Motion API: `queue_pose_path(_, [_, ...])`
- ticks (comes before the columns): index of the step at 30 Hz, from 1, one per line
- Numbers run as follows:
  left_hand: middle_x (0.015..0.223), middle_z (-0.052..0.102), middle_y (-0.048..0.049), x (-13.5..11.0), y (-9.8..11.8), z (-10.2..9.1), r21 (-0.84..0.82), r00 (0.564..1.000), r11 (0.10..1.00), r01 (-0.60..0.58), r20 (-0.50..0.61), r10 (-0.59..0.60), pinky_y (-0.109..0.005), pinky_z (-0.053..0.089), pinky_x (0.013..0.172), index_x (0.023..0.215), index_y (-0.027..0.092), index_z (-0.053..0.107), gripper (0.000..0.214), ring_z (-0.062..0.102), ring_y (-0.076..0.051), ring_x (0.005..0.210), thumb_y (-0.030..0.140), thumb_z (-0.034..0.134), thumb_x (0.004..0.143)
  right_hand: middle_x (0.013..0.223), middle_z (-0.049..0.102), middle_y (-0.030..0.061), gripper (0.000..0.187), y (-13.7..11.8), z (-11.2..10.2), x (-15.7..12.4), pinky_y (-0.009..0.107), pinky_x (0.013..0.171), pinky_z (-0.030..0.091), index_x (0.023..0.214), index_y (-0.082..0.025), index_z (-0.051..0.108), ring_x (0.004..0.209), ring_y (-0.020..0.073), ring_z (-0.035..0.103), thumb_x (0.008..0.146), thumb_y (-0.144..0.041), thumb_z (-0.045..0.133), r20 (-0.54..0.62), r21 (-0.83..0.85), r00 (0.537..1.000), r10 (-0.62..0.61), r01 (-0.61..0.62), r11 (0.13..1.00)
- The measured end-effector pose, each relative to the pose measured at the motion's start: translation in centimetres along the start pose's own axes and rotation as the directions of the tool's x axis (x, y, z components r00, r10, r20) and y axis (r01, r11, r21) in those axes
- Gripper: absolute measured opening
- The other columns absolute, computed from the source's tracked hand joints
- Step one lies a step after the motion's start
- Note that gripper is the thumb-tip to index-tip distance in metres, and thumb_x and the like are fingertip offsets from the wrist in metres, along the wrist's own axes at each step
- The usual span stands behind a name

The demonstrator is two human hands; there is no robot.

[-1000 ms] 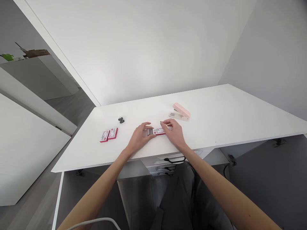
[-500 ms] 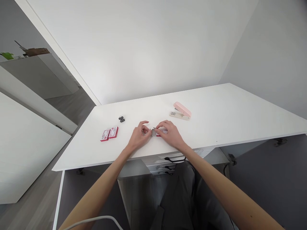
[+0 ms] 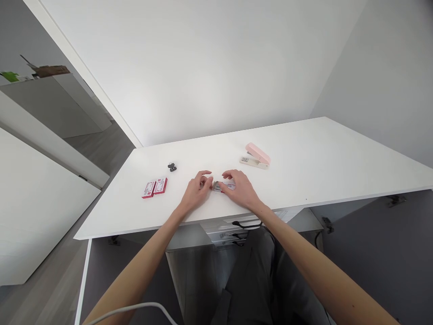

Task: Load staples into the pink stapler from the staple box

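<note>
A small red-and-white box (image 3: 231,185), which looks like a staple box, lies on the white desk with a grey, metallic-looking piece (image 3: 215,186) at its left end. My right hand (image 3: 241,192) is over the box, its thumb on top and its index finger raised and bent beyond it. Just left of the grey end is my left hand (image 3: 197,190). Its index finger arches out, while the thumb and another finger are curled close together; anything small between them cannot be made out. Farther back, a pink-and-cream stapler (image 3: 257,158) rests with its top raised.
Two more red-and-white boxes (image 3: 154,188) lie side by side on the left of the desk (image 3: 304,158). Behind them is a small black object (image 3: 172,167). Drawers with black handles (image 3: 246,224) are below the front edge, and a white cable (image 3: 135,307) crosses my left forearm.
My right index finger has lifted off the grey end and moved back, while the thumb stays on the box. The box has tilted slightly. My left thumb has risen a little.
</note>
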State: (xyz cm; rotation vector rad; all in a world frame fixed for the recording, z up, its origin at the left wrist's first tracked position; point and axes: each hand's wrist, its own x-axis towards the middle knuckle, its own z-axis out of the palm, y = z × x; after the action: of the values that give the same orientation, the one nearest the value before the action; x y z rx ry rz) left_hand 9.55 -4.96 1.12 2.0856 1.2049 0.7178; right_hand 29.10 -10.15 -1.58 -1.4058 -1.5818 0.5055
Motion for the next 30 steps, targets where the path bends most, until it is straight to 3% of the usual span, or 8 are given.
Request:
queue_pose_path(4, [0.089,0.075,-0.0001,0.05,-0.12,0.06,0.013,1.000,1.000,0.000,-0.002,0.000,-0.034,0.050,0.082,0.129,0.025,0.058,0.037,0.067,-0.020,0.085,0.047,0.054,0.100,0.112,0.071,0.0069,0.044,-0.45,-0.04,0.04,0.046,0.097,0.048,0.119,-0.024,0.062,0.105,0.0294,0.061,0.081,-0.042,0.077,0.071,-0.086,0.997,-0.038,0.044,0.995])
queue_pose_path(8, [0.092,0.075,0.0000,0.13,-0.23,0.18,0.017,1.000,1.000,-0.015,-0.001,0.015,-0.033,0.051,0.082,0.127,0.025,0.059,0.037,0.067,-0.020,0.086,0.044,0.062,0.095,0.111,0.070,0.0073,0.049,-0.28,0.00,0.10,0.047,0.097,0.048,0.125,-0.023,0.059,0.106,0.0303,0.061,0.078,-0.029,0.073,0.175,-0.146,0.982,-0.077,0.103,0.984])
queue_pose_path(23, [0.087,0.077,0.0024,-0.03,0.13,0.00,0.012,0.982,0.990,-0.140,0.131,0.137,-0.035,0.051,0.087,0.131,0.026,0.058,0.038,0.068,-0.019,0.081,0.043,0.060,0.097,0.118,0.066,0.0094,0.046,0.28,-0.22,-0.18,0.048,0.100,0.050,0.128,-0.024,0.055,0.111,0.0288,0.061,0.083,-0.021,0.065,0.214,-0.001,0.960,-0.181,0.185,0.983])
queue_pose_path(30, [0.093,0.078,0.0026,-0.30,0.39,-0.28,-0.071,0.963,0.979,-0.190,0.180,0.200,-0.038,0.051,0.097,0.142,0.026,0.047,0.050,0.070,-0.020,0.093,0.033,0.060,0.094,0.122,0.063,0.0101,0.047,-0.07,-0.43,-0.26,0.050,0.104,0.049,0.126,-0.024,0.054,0.118,0.0294,0.061,0.081,-0.021,0.065,0.219,0.053,0.956,-0.196,0.189,0.980])
